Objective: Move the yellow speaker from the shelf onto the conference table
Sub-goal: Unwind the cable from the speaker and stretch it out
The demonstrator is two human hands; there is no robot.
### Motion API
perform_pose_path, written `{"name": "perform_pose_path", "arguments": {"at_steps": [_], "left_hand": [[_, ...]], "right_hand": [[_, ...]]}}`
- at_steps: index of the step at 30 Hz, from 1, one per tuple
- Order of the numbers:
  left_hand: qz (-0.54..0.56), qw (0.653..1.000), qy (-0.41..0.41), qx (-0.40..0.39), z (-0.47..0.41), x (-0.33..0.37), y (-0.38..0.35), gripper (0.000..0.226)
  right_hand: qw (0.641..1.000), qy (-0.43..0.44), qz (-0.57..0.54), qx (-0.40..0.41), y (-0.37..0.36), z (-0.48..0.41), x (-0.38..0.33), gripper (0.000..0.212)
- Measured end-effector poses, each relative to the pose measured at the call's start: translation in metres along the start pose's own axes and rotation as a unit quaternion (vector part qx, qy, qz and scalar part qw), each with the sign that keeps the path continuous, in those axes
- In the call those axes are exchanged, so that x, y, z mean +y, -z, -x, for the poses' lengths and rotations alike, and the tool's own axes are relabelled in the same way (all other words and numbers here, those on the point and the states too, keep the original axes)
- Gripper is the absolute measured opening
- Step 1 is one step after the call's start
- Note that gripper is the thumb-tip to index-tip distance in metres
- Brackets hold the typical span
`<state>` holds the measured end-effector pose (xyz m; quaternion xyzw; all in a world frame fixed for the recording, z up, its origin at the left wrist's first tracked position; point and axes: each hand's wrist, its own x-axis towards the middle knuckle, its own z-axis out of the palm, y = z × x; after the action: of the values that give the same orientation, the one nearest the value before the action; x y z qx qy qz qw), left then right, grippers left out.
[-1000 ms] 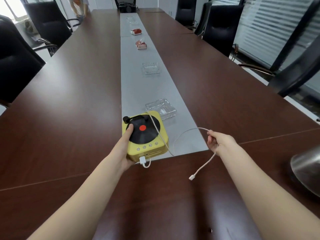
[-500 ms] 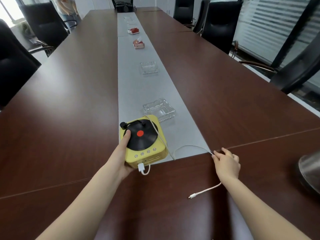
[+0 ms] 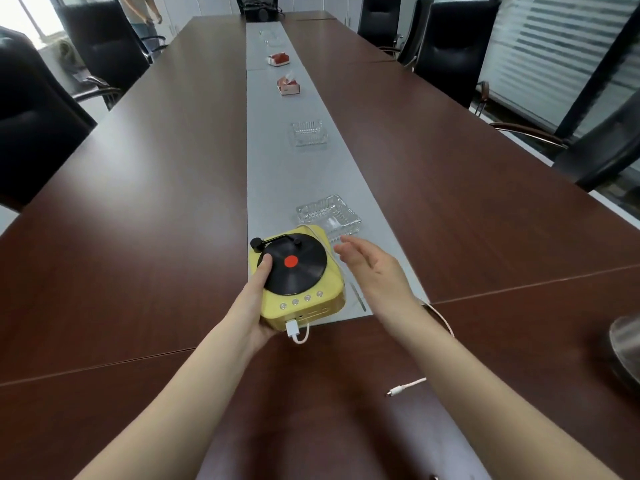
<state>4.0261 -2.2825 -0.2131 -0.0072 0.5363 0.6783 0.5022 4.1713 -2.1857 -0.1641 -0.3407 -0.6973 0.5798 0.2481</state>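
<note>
The yellow speaker (image 3: 304, 299), topped with a black record disc and a small tonearm, sits at the near end of the grey centre strip of the dark brown conference table (image 3: 138, 220). My left hand (image 3: 252, 299) grips its left side, thumb on the disc. Just to the speaker's right, my right hand (image 3: 374, 268) hovers open, fingers spread, holding nothing. A white cable (image 3: 408, 388) is plugged into the speaker's front; it lies on the table, partly hidden under my right forearm, with its free plug near me.
A glass ashtray (image 3: 329, 216) stands just behind the speaker, a second ashtray (image 3: 309, 133) farther up the strip, then two red-and-white boxes (image 3: 288, 85). Black chairs (image 3: 450, 46) line both sides. A metal object (image 3: 625, 344) sits at the right edge. A person (image 3: 138, 12) stands far left.
My right hand let go of the white cable, which now lies on the table, and moved left and forward beside the speaker. My left hand still holds the speaker.
</note>
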Motion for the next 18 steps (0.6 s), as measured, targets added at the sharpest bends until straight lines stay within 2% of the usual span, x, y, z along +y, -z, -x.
{"name": "perform_pose_path", "arguments": {"at_steps": [3, 9, 12, 18], "left_hand": [[-0.008, 1.000, 0.002, -0.016, 0.001, -0.001, 0.002, 0.042], [-0.012, 1.000, -0.003, -0.011, 0.000, -0.004, 0.004, 0.041], [-0.021, 1.000, -0.003, -0.003, -0.002, -0.005, 0.004, 0.043], [-0.029, 1.000, -0.003, 0.006, -0.005, -0.010, 0.000, 0.043]], "right_hand": [[0.998, 0.035, 0.045, 0.038, -0.017, 0.005, -0.008, 0.027], [0.988, 0.027, 0.095, 0.118, -0.030, 0.003, -0.001, 0.034], [0.987, -0.006, 0.108, 0.122, -0.030, -0.002, 0.004, 0.028], [0.988, -0.070, 0.005, 0.139, -0.028, -0.007, 0.012, 0.013]]}}
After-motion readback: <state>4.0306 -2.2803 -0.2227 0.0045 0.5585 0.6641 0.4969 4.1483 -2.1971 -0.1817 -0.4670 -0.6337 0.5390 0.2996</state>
